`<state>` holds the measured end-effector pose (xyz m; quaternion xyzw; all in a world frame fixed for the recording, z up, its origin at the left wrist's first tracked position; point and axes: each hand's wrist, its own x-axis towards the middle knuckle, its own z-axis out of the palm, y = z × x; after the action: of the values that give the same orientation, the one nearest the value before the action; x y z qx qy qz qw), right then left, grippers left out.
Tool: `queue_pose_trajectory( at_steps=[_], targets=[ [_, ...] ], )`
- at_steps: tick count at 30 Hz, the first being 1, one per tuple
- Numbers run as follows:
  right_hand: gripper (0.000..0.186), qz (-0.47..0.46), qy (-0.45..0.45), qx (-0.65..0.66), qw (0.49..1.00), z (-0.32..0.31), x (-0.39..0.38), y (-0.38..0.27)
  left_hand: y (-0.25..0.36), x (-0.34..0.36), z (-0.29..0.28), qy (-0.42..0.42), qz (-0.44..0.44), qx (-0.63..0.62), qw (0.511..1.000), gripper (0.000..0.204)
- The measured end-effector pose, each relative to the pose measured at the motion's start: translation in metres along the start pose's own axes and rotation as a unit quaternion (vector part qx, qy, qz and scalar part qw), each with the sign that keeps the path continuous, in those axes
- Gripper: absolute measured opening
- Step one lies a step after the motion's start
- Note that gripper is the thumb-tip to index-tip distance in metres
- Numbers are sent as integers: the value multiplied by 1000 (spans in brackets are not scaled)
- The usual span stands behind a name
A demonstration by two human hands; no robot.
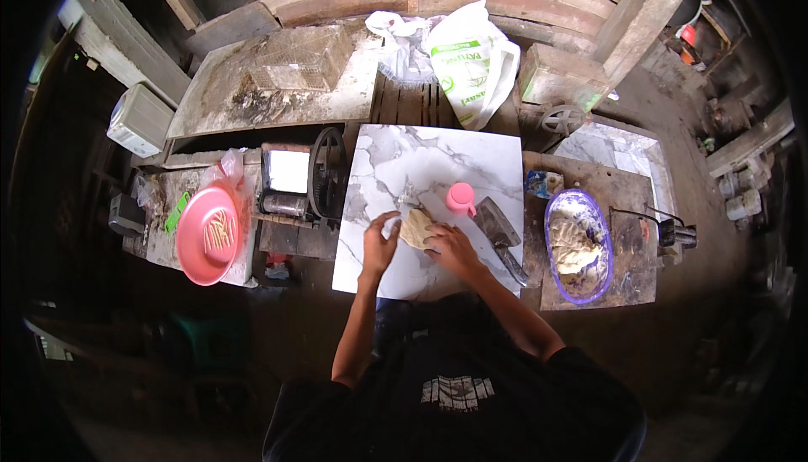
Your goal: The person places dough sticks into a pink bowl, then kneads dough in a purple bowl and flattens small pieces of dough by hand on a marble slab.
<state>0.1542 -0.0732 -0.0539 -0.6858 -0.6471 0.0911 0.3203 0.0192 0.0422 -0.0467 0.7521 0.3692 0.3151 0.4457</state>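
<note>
A flattened lump of pale dough [415, 230] lies on the white marble-patterned board [379, 155]. My left hand [380, 243] is open at its left side, thumb and fingers curved and apart. From the right, my right hand [453, 252] reaches over the dough's edge, its spread fingers touching it. Just beyond my right hand stands a pink mug [460, 198]. Next to it, a broad-bladed cleaver [498, 222] lies slantwise, its handle toward the board's near right corner.
Left are a metal machine with a hand wheel [326, 174] and a pink basin [195, 247] holding dough strips. On the right, a purple-rimmed basin [581, 292] holds more dough. Behind the board are a white-and-green sack [471, 58] and a wire cage [303, 60].
</note>
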Motion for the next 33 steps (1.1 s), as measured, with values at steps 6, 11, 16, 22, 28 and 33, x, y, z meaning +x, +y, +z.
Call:
queue_pose_trajectory(
  at_steps=[6,11,16,22,28,33],
  targets=[
    [37,52,152,-79,984,-20,5,12,-19,-37,29,-56,19,138,989,37],
    [64,191,112,-165,961,-7,20,41,-23,-45,39,-128,49,275,952,45],
    [65,217,116,-28,969,-4,25,53,-20,-45,38,-180,57,332,924,45],
    [61,144,156,120,970,-15,25,20,-18,-46,48,-130,100,308,937,44],
    [58,191,147,240,940,0,9,36,-17,-44,54,-131,120,341,923,48],
    [57,312,160,541,764,-6,18,22,-20,-39,56,-150,73,291,942,51]
  ],
)
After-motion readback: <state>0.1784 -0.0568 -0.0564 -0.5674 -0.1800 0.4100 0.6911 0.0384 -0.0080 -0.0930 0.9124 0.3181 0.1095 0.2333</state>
